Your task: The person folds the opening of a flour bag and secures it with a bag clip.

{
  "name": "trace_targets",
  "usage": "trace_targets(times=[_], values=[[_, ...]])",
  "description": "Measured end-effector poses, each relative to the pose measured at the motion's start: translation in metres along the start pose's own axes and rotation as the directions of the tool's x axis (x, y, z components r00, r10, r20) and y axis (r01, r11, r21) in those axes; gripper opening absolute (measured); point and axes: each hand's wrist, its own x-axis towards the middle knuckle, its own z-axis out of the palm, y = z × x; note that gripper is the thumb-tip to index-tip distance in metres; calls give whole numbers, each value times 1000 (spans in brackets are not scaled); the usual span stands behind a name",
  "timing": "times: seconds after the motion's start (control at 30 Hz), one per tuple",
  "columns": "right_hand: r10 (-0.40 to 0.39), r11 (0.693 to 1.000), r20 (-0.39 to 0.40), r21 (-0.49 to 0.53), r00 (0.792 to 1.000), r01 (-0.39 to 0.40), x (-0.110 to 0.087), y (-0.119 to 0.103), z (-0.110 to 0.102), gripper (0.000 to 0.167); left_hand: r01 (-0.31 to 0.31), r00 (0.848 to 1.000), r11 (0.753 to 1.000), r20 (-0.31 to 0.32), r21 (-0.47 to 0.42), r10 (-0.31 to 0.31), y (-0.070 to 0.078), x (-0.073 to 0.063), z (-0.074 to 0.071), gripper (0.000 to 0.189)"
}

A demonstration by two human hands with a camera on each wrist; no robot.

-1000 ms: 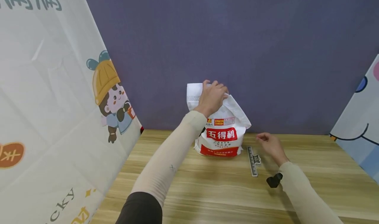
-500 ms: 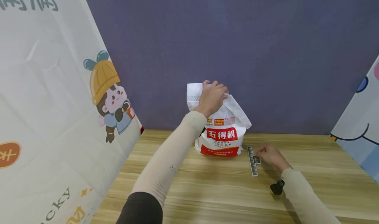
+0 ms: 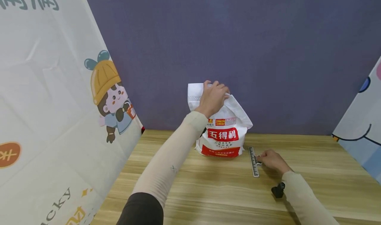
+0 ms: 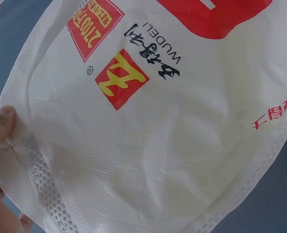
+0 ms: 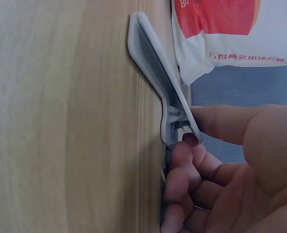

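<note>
Evidently, in head view, left hand grips folded top of white woven-plastic sack with red print; sack stands upright on wood-grain tabletop, grip from above probably keeping fold down. Right hand at grey-and-white, long-barred plastic clip just beside sack, tab facing hand, seemingly handy for grasp.

Left wrist view: digits curled on sack's top edge, rest cropped.

Right wrist view: thumb and bent fingers, nearly together, appear to pinch clip's tab end, likely for leverage.

1 wht/red bag upright, 1 gry clip just beside.
</note>
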Motion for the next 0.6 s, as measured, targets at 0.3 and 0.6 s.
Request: trace_targets(times=[0.3, 0.6], values=[[13, 999, -15, 40, 1000, -12, -1, -4, 3, 28, 0, 1000, 1000, -2, -7, 0, -4, -3, -1, 22], [29, 998, -19, 56, 999, -27, -5, -9, 3, 31, 5, 1000, 1000, 7, -21, -5, -7, -5, -3, 22]])
